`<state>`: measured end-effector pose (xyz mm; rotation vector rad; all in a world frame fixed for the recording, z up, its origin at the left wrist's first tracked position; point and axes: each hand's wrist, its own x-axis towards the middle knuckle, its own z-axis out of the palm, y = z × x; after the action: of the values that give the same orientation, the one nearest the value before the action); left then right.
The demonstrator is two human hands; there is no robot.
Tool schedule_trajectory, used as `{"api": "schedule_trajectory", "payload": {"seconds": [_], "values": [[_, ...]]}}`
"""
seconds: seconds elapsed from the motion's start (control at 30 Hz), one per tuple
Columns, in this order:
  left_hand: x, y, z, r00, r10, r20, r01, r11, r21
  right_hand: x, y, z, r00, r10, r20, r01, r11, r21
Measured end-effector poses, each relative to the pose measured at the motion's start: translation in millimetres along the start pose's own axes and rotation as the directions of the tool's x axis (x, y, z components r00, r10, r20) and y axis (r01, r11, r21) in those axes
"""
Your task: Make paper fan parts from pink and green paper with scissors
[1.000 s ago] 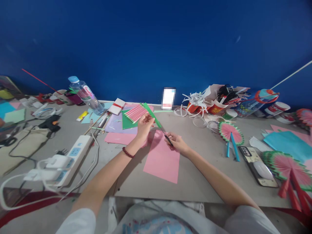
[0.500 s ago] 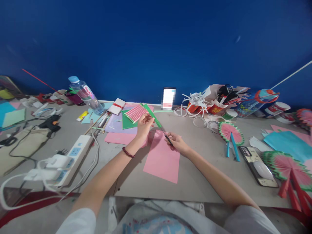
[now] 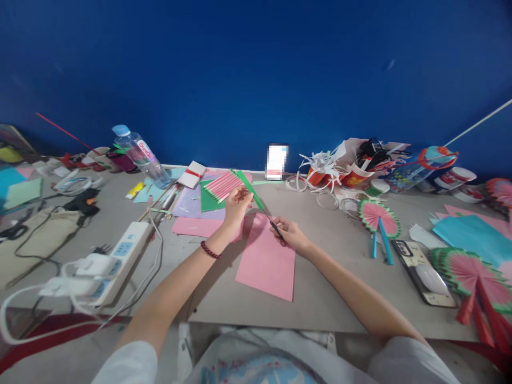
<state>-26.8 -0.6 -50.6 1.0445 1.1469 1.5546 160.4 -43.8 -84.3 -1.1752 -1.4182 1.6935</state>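
Note:
Between the fingers of my left hand (image 3: 237, 201) is a narrow green paper strip (image 3: 251, 189), held at a slant above the table. My right hand (image 3: 289, 233) grips black-handled scissors (image 3: 276, 229), whose blades point up and left to the lower end of the strip. Whether the blades touch the paper, I cannot tell. Below both hands a pink paper sheet (image 3: 267, 261) lies flat. Just beyond my left hand, a pleated pink-and-green paper piece (image 3: 222, 186) rests on a green sheet (image 3: 207, 201).
A white power strip (image 3: 127, 256) with plugs and cables lies at left, a tilted water bottle (image 3: 144, 157) behind it. Finished paper fans (image 3: 379, 217) and a phone (image 3: 408, 261) under a white mouse (image 3: 431, 279) lie at right. Cups with paper scraps (image 3: 320, 162) stand at the back.
Hardly anything differs. Both hands, the green strip and the scissors keep nearly the same place; the pink sheet looks very slightly shifted at its lower right corner.

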Motion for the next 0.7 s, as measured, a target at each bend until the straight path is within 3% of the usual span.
{"api": "schedule_trajectory", "payload": {"seconds": [0.7], "values": [[-1.9,2.5,0.8,1.0,-0.013,-0.009,0.013,1.0,0.004,-0.8,-2.1,1.4,1.0,0.005,-0.016,-0.005,1.0,0.006]]}}
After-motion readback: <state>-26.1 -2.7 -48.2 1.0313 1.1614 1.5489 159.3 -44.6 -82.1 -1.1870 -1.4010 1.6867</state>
